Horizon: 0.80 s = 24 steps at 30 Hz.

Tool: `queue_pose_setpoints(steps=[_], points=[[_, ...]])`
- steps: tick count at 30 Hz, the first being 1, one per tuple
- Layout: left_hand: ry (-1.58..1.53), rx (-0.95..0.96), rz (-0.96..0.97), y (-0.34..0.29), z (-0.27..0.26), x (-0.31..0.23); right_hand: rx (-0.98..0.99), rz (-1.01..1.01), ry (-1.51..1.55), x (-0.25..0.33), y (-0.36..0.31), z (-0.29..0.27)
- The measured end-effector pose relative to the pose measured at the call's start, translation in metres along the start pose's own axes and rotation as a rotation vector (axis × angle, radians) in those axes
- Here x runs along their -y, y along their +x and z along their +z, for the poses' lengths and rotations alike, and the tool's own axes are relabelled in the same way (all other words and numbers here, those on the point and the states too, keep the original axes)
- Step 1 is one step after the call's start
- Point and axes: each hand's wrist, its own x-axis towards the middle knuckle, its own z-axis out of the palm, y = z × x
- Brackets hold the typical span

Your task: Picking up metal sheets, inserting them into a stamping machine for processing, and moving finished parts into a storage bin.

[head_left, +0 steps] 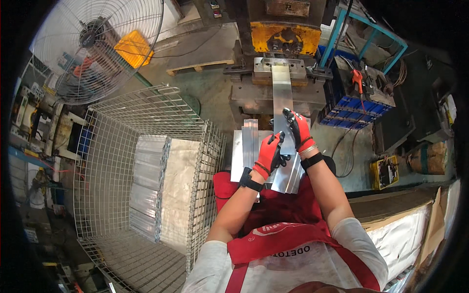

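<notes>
A long flat metal strip (282, 100) runs from my hands up into the die (295, 67) of a press, its far end lying in the die. My left hand (270, 154), in a red glove with black fingers, grips the strip's near part from the left side. On the right edge, a little farther up, my right hand (299, 131) in a matching glove has its fingers closed on the same strip. Below my hands, several bent metal sheets (287, 177) lie over my lap. More long metal profiles (250, 139) lie to the left of my left hand.
A wire mesh cage (198, 195) with stacked metal pieces (146, 178) stands left. A large fan (95, 39) is at the far left. On the right are a blue crate (349, 113) with tools on top, a yellow bin (384, 172) and a cable on the floor.
</notes>
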Motion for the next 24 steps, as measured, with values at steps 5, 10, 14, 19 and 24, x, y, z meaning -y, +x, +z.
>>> queue_pose_setpoints(steps=[5, 10, 14, 19, 24], points=[[-0.019, 0.167, 0.013, -0.011, -0.005, -0.012, -0.074, 0.079, 0.019, 0.021, -0.007, 0.012], [0.045, 0.086, 0.286, -0.035, -0.025, 0.005, -0.148, -0.12, -0.17, 0.043, -0.031, 0.019], [0.943, 0.034, 0.125, -0.085, -0.054, -0.032, -0.06, -0.659, -1.03, 0.114, -0.067, -0.003], [1.646, 0.28, 0.334, -0.126, -0.052, -0.065, 0.692, -0.847, -1.4, 0.129, -0.088, -0.003], [1.308, 0.031, 0.649, -0.125, -0.057, -0.071, 0.717, -0.564, -1.277, 0.108, -0.089, -0.022]])
